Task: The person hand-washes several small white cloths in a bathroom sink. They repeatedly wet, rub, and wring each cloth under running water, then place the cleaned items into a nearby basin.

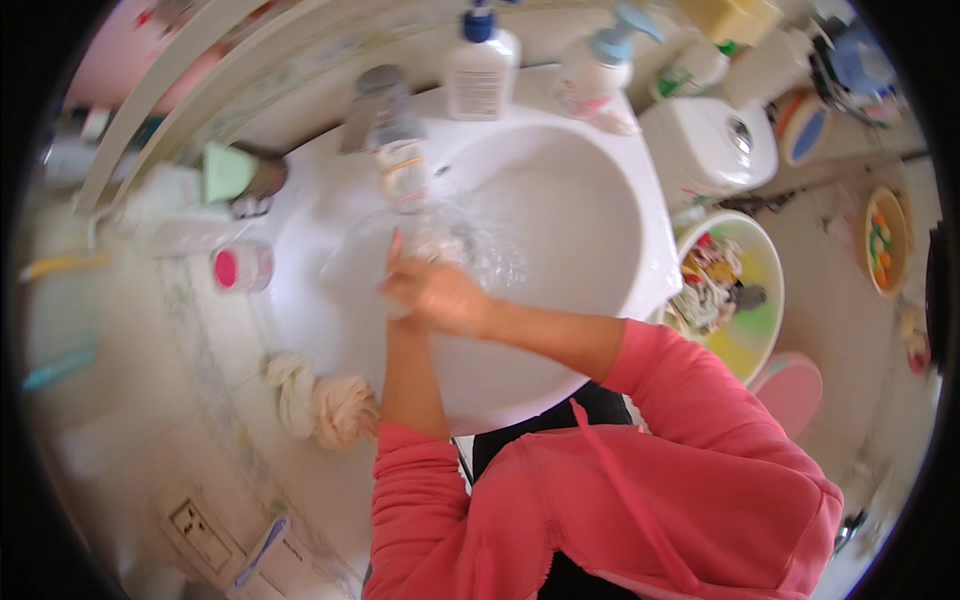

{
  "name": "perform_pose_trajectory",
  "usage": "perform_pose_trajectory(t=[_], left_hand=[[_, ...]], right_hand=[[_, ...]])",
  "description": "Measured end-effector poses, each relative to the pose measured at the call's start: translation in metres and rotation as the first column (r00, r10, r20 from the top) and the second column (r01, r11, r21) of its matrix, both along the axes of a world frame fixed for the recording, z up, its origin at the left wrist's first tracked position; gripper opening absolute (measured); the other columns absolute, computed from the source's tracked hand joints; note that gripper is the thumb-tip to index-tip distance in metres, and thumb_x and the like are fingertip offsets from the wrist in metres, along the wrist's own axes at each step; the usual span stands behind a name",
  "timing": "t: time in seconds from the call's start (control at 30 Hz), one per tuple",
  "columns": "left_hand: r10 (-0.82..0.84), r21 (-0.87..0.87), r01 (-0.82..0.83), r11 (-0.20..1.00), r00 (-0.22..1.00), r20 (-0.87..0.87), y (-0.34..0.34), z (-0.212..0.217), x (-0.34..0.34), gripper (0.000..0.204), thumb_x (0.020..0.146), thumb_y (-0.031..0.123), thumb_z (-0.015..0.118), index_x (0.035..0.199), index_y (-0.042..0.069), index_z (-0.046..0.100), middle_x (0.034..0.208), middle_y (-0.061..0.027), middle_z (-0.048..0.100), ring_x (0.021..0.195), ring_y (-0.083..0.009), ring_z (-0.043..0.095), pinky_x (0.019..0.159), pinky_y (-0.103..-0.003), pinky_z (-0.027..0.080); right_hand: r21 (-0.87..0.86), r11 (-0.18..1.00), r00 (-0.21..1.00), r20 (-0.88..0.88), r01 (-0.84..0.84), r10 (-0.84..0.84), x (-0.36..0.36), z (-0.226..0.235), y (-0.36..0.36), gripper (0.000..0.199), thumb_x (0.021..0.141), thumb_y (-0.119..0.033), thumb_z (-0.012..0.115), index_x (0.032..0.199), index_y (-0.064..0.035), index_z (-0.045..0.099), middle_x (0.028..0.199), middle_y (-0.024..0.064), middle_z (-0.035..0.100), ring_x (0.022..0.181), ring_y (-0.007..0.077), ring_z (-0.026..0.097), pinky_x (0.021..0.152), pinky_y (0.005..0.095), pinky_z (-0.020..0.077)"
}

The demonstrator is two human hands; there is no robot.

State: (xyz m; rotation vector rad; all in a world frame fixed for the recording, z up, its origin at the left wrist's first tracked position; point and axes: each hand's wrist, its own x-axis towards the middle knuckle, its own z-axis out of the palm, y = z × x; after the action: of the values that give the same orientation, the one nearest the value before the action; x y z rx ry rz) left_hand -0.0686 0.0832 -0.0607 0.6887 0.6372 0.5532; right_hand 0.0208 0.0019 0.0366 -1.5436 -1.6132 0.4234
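Over the white washbasin [600,190], my two hands meet just below the metal faucet [405,160], and both are blurred. My right hand [445,298] lies across my left hand [396,262], covering most of it. One finger of the left hand points up toward the faucet; the others are hidden. The right hand's fingers are too smeared to show whether they grip. Water splashes [485,250] in the basin beside the hands. No object can be made out in either hand.
Behind the basin stand a blue-capped pump bottle [480,75] and a light-blue pump bottle [597,80]. A pink-lidded jar [240,268] and green cup [228,172] sit left. Bath puffs [340,410] hang near my left forearm. At right are a toilet tank [705,150] and laundry bucket [768,290].
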Motion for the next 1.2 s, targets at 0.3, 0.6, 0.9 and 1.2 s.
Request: perform_pose_trajectory(t=[0.3, 0.6, 0.9, 1.2], left_hand=[[-0.132, -0.304, 0.068, 0.95, 0.972, -0.193, -0.024, 0.048, 0.033, 0.049, 0.094, 0.036, 0.05, 0.135, 0.009, 0.041, 0.127, -0.0072, 0.052, 0.112, -0.0216, 0.055, 0.086, -0.04, 0.051], [0.431, 0.736, 0.653, 0.181, 0.62, -0.656, 0.001, -0.029, -0.006, 0.066, 0.076, 0.02, 0.072, 0.135, 0.008, 0.044, 0.123, -0.0218, 0.051, 0.115, -0.0301, 0.051, 0.092, -0.041, 0.045], [0.075, -0.239, -0.217, 0.946, 0.867, -0.493, 0.005, 0.032, 0.023, 0.052, 0.09, 0.042, 0.057, 0.135, 0.019, 0.045, 0.121, -0.0114, 0.057, 0.107, -0.0249, 0.056, 0.095, -0.041, 0.043], [0.028, -0.056, -0.01, 0.998, 0.944, 0.329, -0.029, 0.032, 0.012, 0.04, 0.09, 0.036, 0.05, 0.119, 0.008, 0.05, 0.105, -0.0032, 0.055, 0.102, -0.0144, 0.052, 0.085, -0.034, 0.045]], right_hand=[[0.076, 0.935, 0.933, 0.078, 0.347, -0.352, 0.055, -0.056, 0.014, 0.029, 0.068, -0.038, 0.063, 0.089, -0.0173, 0.063, 0.075, 0.0072, 0.061, 0.065, 0.0317, 0.062, 0.055, 0.0431, 0.0495], [-0.284, 0.928, 0.774, 0.633, 0.239, -0.006, 0.09, -0.084, -0.018, 0.049, 0.08, -0.044, 0.063, 0.122, -0.0197, 0.053, 0.126, 0.0077, 0.05, 0.117, 0.0245, 0.048, 0.084, 0.0504, 0.0429], [-0.412, 0.892, 0.961, -0.114, 0.183, -0.25, 0.063, -0.099, 0.001, 0.055, 0.067, -0.027, 0.077, 0.117, -0.0164, 0.059, 0.124, 0.009, 0.054, 0.109, 0.0308, 0.055, 0.091, 0.0407, 0.0461], [0.115, 0.993, 0.997, 0.067, 0.037, -0.045, -0.009, 0.005, -0.01, 0.034, 0.062, -0.025, 0.071, 0.094, -0.0161, 0.063, 0.096, 0.0072, 0.06, 0.084, 0.0273, 0.061, 0.068, 0.041, 0.0504]])
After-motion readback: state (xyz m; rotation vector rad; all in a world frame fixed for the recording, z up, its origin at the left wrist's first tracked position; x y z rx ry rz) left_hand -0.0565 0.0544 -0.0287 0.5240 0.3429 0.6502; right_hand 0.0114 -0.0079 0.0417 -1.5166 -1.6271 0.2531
